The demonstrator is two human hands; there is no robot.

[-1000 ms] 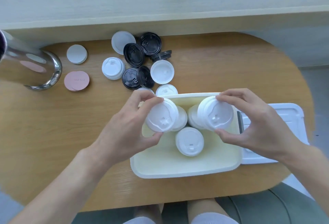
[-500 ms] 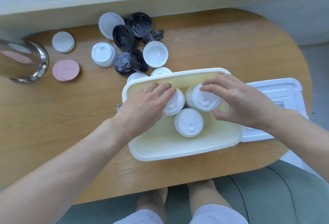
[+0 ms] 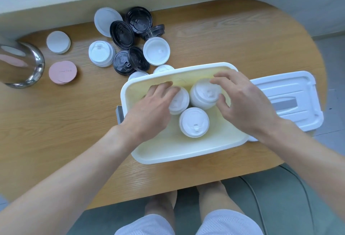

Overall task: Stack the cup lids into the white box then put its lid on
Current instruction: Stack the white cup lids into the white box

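A second ago I held both lid stacks above the white box; now my left hand and right hand have set them down inside (fingers loosening).

A steel bowl sits beside pink discs on the wooden table.

Bare forearms, white mesh shorts, bare knees.
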